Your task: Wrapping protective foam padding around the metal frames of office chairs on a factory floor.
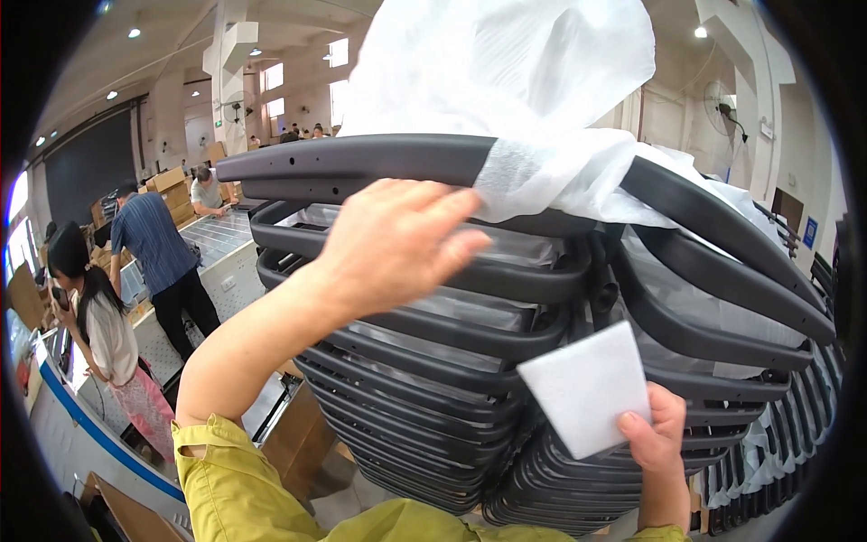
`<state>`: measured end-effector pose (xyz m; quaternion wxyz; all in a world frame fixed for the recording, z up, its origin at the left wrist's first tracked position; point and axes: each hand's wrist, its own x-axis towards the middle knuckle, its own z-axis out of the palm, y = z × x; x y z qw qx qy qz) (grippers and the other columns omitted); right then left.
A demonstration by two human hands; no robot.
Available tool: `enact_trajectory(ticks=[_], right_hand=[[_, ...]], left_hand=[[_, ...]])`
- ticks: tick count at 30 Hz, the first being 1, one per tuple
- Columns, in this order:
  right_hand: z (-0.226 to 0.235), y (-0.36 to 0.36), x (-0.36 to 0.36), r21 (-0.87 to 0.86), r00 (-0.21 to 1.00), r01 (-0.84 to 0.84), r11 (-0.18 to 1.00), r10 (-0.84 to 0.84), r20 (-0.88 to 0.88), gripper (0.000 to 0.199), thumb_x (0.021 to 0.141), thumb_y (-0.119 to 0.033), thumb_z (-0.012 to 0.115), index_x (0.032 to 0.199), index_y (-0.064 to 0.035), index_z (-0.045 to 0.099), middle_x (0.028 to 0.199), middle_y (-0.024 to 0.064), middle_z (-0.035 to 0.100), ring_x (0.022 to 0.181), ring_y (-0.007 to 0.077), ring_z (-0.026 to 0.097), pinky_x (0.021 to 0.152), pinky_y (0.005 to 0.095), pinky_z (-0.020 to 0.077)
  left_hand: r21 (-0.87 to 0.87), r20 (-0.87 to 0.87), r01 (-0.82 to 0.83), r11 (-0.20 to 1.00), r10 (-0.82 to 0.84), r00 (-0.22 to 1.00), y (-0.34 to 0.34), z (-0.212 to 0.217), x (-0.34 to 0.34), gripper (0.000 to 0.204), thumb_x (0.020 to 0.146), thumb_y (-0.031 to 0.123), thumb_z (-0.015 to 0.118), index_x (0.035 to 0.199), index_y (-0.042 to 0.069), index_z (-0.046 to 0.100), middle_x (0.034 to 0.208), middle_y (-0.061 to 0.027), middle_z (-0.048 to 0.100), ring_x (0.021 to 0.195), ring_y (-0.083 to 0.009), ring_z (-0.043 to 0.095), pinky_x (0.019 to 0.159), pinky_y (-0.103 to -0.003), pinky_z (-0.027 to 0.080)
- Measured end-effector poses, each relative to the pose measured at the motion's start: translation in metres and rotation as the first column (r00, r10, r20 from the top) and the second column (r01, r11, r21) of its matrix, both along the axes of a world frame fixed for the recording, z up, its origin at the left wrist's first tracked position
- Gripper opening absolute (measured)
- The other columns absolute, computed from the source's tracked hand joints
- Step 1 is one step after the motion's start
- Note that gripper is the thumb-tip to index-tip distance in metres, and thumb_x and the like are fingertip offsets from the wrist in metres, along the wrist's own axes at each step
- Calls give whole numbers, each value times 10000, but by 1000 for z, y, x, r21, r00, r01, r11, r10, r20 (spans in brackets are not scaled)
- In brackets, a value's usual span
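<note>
Black plastic frames [433,361] rise in a tall nested stack before the person, white foam wrap [515,81] draped over the top one. The left hand [397,239] lies open, fingers [452,212] spread flat on the upper frame; steady pressure there should keep the stack from shifting. At the near right, the right hand [655,434] pinches a white foam square [587,384] against the stack's lower right side.

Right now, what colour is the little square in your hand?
White square pad, head view.
</note>
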<state>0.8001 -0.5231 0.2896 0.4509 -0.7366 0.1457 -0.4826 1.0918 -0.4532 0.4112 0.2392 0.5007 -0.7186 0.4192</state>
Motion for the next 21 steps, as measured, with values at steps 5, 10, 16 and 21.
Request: enact_trajectory(ticks=[5,10,16,21], right_hand=[[5,22,76,117,972,-220,968,228,-55,228,782,-76,553,975,41,523,854,67,584,768,82,521,689,224,415],[14,25,161,13,973,-232,973,232,12,270,798,-115,534,1019,38,507,894,68,576,812,95,519,725,241,413],[27,23,272,202,897,-355,913,272,348,261,818,-93,509,1044,36,480,957,85,562,850,117,525,769,256,412],[51,25,322,90,812,-311,946,215,542,246,833,-83,495,1040,44,459,978,94,552,872,122,522,787,255,410]], left_hand=[[68,25,181,981,-183,983,2,-3,3,528,751,397,558,1118,27,471,983,-189,530,911,-314,515,790,-373,414],[-156,-396,390,908,-419,817,49,45,91,209,825,160,526,926,-8,597,780,-48,616,712,-85,569,681,-208,459],[78,-553,224,971,-145,820,25,84,182,342,771,287,581,891,-33,603,755,-74,616,693,-103,559,644,-237,443],[679,-598,292,674,277,752,0,105,180,432,755,418,584,938,26,605,806,-49,600,720,-104,538,641,-219,426]])
